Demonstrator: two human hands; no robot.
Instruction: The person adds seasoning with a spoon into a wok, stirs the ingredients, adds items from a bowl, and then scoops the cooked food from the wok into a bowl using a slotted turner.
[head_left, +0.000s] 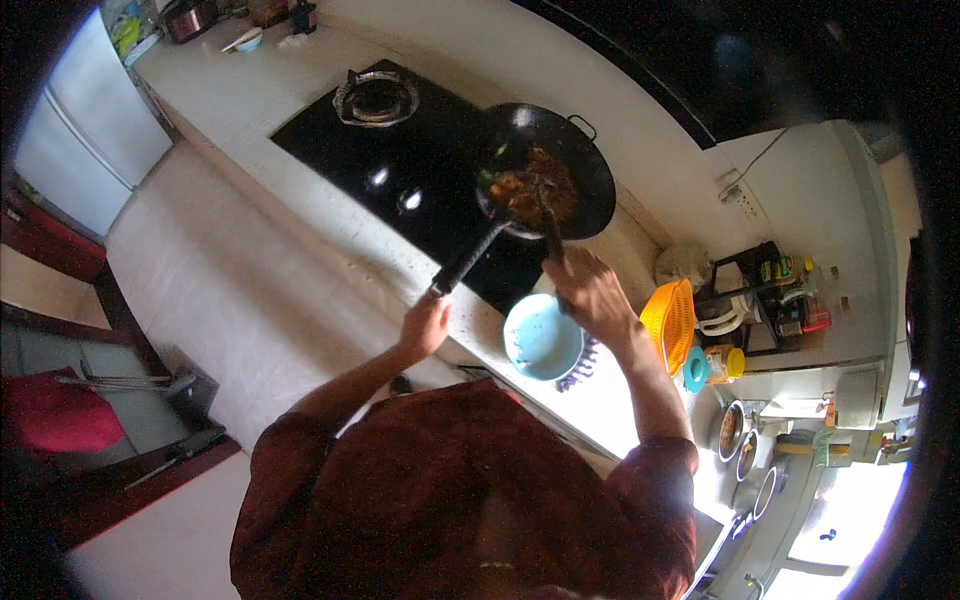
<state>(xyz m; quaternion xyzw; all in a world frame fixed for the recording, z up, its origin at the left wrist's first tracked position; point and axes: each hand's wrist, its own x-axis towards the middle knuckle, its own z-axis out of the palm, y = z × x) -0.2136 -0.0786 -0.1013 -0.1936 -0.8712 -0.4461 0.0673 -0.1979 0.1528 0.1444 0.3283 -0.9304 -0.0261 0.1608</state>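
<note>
A black wok (592, 180) sits over the right side of the gas hob (315, 139). My left hand (426, 326) is closed around the end of its long dark handle (472, 261). Brown saucy food (559, 169) with a few green bits lies in the wok. My right hand (596, 292) grips a dark-handled cooking utensil (553, 232), whose far end reaches into the food; the shape of its head is hard to make out. Just below that hand, a light-blue bowl (541, 341) stands on the counter with some residue inside.
The left burner (375, 97) carries no pan. An orange plastic basket (667, 322), a teal lid-like item (696, 369) and a yellow-lidded jar (726, 364) stand right of my right forearm. Several filled metal dishes (730, 431) are farther right. A fridge (94, 124) is at far left.
</note>
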